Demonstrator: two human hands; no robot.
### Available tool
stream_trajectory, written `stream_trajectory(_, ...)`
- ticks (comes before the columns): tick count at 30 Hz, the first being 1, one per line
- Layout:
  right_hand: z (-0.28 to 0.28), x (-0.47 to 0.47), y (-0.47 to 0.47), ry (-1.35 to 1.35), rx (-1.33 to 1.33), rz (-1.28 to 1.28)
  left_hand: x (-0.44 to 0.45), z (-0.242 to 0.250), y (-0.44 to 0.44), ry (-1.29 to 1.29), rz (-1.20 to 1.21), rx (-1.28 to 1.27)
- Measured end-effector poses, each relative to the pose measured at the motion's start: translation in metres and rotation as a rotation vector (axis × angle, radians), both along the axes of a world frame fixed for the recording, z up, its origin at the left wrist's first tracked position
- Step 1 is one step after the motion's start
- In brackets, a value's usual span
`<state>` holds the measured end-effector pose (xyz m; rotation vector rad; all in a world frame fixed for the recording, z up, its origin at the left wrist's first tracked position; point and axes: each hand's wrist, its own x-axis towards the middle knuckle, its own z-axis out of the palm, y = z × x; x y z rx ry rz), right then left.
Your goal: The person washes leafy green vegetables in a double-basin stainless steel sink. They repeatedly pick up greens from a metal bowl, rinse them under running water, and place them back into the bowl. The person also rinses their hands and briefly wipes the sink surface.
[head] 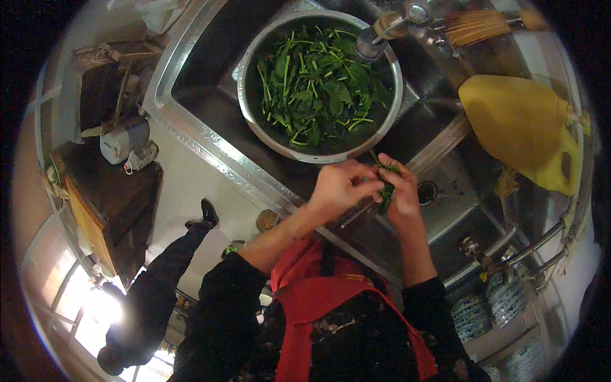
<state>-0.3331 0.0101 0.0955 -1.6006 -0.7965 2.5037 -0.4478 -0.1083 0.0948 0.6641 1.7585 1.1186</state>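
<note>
Just beyond my hands, a round metal basin (321, 158) rests over the sink, holding a heap of cut leafy greens (315, 90). My right hand (405, 193) grips a small bunch of leafy greens (385, 193), its stems and leaves showing between the fingers. From the other side, the thumb and fingers of my left hand (341, 188) are pinched together at the same bunch; they are slightly blurred. Both hands are over the sink, close below the basin's near rim. My palms and part of the bunch are hidden.
A faucet (374, 43) reaches over the basin's far right rim. Right of it lie a straw brush (479, 27) and a yellow cutting board (515, 124). The sink drain (426, 192) is beside my right hand. Patterned bowls (506, 296) stand lower right. At left, a person (152, 281) is near a dark table (110, 186).
</note>
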Motion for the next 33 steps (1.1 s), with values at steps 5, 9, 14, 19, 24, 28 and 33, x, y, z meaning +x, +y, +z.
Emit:
stream_trajectory(5, 0.007, 0.003, -0.003, 0.051, -0.090, -0.092, -0.060, -0.078, 0.004, 0.299, 0.390, -0.234)
stream_trajectory(9, 0.011, 0.004, -0.010, 0.092, -0.114, -0.070, -0.078, -0.139, 0.031, 0.671, 0.498, -0.534)
stream_trajectory(14, 0.010, 0.011, -0.014, 0.110, -0.137, -0.084, -0.076, -0.133, 0.024, 0.032, 0.517, -0.233)
stream_trajectory(19, 0.002, 0.017, -0.014, 0.086, -0.150, -0.118, -0.070, -0.102, -0.026, -0.454, 0.697, -0.249)
stream_trajectory(24, 0.002, 0.021, -0.013, 0.094, -0.143, -0.141, -0.067, -0.100, -0.059, -0.477, 0.818, -0.120)
stream_trajectory(28, 0.004, 0.021, -0.014, 0.085, -0.131, -0.129, -0.066, -0.097, -0.059, -0.551, 0.866, 0.025)
stream_trajectory(33, 0.004, 0.022, -0.015, 0.092, -0.141, -0.138, -0.066, -0.085, -0.050, -0.668, 0.785, 0.163)
